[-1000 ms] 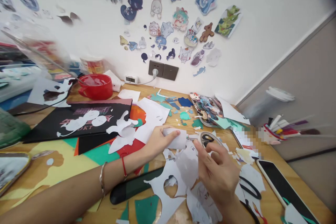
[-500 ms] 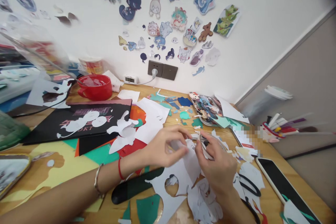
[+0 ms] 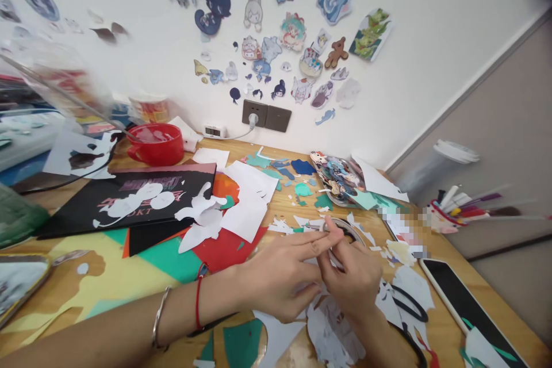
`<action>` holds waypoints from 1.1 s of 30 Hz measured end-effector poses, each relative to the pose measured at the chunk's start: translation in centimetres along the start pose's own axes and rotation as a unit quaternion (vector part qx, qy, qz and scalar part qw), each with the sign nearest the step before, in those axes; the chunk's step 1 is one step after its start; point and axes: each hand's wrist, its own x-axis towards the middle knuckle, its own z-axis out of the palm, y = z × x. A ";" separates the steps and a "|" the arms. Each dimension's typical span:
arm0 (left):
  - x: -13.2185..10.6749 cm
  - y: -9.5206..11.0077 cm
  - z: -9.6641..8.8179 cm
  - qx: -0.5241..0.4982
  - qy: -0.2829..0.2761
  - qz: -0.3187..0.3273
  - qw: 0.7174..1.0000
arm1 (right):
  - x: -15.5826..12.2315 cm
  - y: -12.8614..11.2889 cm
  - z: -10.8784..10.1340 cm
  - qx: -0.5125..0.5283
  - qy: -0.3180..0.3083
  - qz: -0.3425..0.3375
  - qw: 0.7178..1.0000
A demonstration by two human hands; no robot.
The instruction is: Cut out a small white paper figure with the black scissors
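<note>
Since the last half-second, your left hand has slid to the right, its curled fingers straightening to meet your right hand, and the pale paper inside its grip no longer shows.

Nearest you, white cut paper lies partly under your left hand, with a crumpled sheet below your right; a dragging wrist could crease or tear either. The phone lies to your right with a scrap on its near end, and a wide sweep of that elbow could knock it.

Your right fingers are curled around the handles of the scissors, which sit at the far side of the hand with the blades aimed left. Your left index and middle fingers reach across and touch the right fingertips; whether they pinch any paper between them, I cannot tell. The main hazard looks to be here: those left fingers lie just beside the blades, so squeezing the handles without a clear sight line could nick skin or cut astray.

Beyond, loose white scraps lie close to the blade tips; a small piece dropped there could get lost among them. Farther back, the sticker-filled tray stands well apart from your hands.
</note>
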 end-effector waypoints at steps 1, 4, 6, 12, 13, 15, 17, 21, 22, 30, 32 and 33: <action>0.0 0.0 0.1 -0.005 -0.002 -0.011 1.000 | -0.1 -0.1 0.0 0.008 0.003 0.004 1.000; 0.1 0.1 -0.2 -0.023 -0.017 -0.041 0.999 | -0.1 -0.4 -0.1 0.032 0.009 0.012 0.999; 0.4 0.2 -0.8 -0.038 -0.033 -0.052 0.997 | 0.0 -0.3 -0.1 0.037 0.010 -0.003 0.999; 1.9 -0.2 -3.7 -0.116 -0.056 -0.101 0.986 | 0.5 0.9 0.6 -0.003 -0.013 -0.078 0.997; 2.0 -0.3 -4.1 -0.133 -0.043 -0.125 0.982 | 0.4 1.0 0.7 -0.005 -0.029 -0.080 0.996; 2.2 -0.6 -4.5 -0.163 -0.010 -0.194 0.967 | 0.4 1.1 0.8 0.003 -0.081 -0.069 0.994; 2.2 -0.8 -4.7 -0.187 0.013 -0.269 0.945 | 0.3 1.1 0.7 0.027 -0.127 -0.019 0.991; 1.9 -0.9 -4.2 -0.213 0.021 -0.356 0.910 | 0.4 0.6 0.2 0.157 -0.130 0.128 0.971; 1.9 -0.9 -4.0 -0.214 0.024 -0.366 0.905 | 0.4 0.4 0.1 0.205 -0.129 0.155 0.958; 1.5 -1.3 -2.5 -0.196 0.039 -0.394 0.897 | 0.7 -0.7 -0.2 0.315 -0.177 0.234 0.903; 1.5 -1.4 -2.4 -0.192 0.039 -0.397 0.897 | 0.8 -0.6 -0.2 0.303 -0.171 0.217 0.912; 1.5 -1.4 -2.4 -0.189 0.037 -0.398 0.897 | 0.9 -0.5 -0.2 0.298 -0.164 0.212 0.916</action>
